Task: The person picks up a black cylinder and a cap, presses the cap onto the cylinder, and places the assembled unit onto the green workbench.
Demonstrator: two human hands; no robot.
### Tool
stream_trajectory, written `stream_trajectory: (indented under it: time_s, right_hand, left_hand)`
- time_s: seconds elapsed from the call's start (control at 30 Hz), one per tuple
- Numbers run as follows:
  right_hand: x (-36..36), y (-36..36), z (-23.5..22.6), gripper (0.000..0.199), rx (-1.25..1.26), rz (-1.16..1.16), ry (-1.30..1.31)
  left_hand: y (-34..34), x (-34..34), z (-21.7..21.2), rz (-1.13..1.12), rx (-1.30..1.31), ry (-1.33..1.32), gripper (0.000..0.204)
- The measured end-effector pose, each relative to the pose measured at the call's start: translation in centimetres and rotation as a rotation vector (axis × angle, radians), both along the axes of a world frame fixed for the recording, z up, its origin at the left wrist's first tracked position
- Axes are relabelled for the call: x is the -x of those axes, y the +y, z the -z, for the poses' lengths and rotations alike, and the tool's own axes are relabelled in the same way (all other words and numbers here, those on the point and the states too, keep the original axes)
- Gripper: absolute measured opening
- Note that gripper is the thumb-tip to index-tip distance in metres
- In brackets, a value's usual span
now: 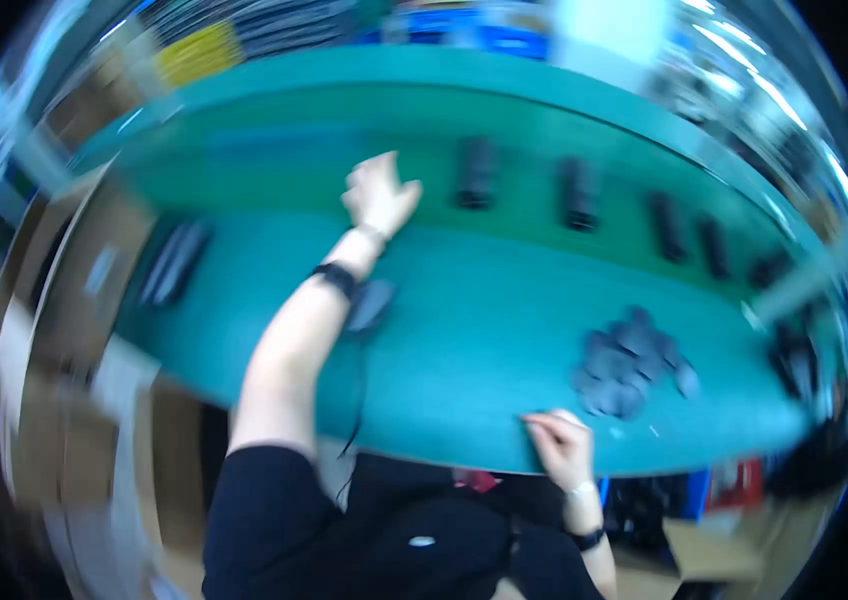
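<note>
Several dark cylinders (580,192) line the rear of a green table (474,330), and a loose heap of dark grey discs (629,365) lies toward its right side, near the front. Judging by this layout, the work seems partway through: the discs are heaped rather than set out, while the cylinders are spaced in a row. Blur hides whether any cylinder is finished, so how much is left cannot be told.

A person's left hand (381,195) reaches far across to the rear, nearest the leftmost cylinder of the row but apart from it. Its thumb stands away from the fingers, and nothing shows in its grasp. The right hand (561,445) is at the front edge, just beside the discs, its fingers bent toward the thumb — whether they pinch something small, I cannot tell.

More dark tubes (174,262) lie side by side at the table's left end. A grey device (372,305) with a cord (360,390) rests by the left forearm.

As for containers, a large cardboard box (99,265) stands at the far left — its contents hidden — with a smaller carton (62,450) below. Under the table at right, a blue-edged crate (697,492) appears to hold dark items, too blurred to name.
</note>
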State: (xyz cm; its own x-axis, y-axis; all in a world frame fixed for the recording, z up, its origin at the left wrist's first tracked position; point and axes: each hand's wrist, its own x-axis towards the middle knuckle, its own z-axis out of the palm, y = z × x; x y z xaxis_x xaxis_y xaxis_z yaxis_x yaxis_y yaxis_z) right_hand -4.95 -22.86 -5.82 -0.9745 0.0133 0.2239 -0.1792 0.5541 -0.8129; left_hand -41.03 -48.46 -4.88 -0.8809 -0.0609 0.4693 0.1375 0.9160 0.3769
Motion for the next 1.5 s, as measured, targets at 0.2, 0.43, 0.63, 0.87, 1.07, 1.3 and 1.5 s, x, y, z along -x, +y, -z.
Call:
stream_trajectory:
  time_s: [0.2, 0.43, 0.63, 0.87, 1.07, 1.3, 1.5]
  right_hand:
    - [0.0, -1.2, 0.8, 0.009, -0.026, -0.029, -0.008]
    - [-0.4, -0.8, 1.4, 0.010, -0.019, -0.007, -0.004]
    - [0.4, -0.6, -0.1, 0.011, -0.005, -0.011, -0.036]
    - [3.6, 5.7, -4.8, 0.018, -0.289, 0.089, 0.162]
    - [8.8, 13.9, -1.7, 0.066, -0.752, 0.314, -0.149]
    - [9.6, 13.3, -0.9, 0.061, -0.577, 0.314, -0.237]
    - [9.0, 13.6, -0.5, 0.064, -0.263, 0.194, 0.129]
  left_hand:
    - [-21.3, -4.7, 1.4, -0.584, 0.181, 0.063, 0.051]
    - [-34.6, -9.4, 2.2, -0.807, 0.321, -0.150, 0.061]
    - [-30.7, -7.5, -0.7, -0.549, 0.439, -0.378, 0.050]
    - [-18.2, -9.5, -5.0, 0.439, -0.637, -0.245, 0.066]
    - [-5.0, -16.2, -4.7, 0.810, -0.958, -0.490, 0.079]
    - [2.2, -19.7, -3.1, 1.031, -1.209, -0.688, 0.069]
    - [4.7, -20.8, -3.5, 1.037, -1.183, -0.597, 0.062]
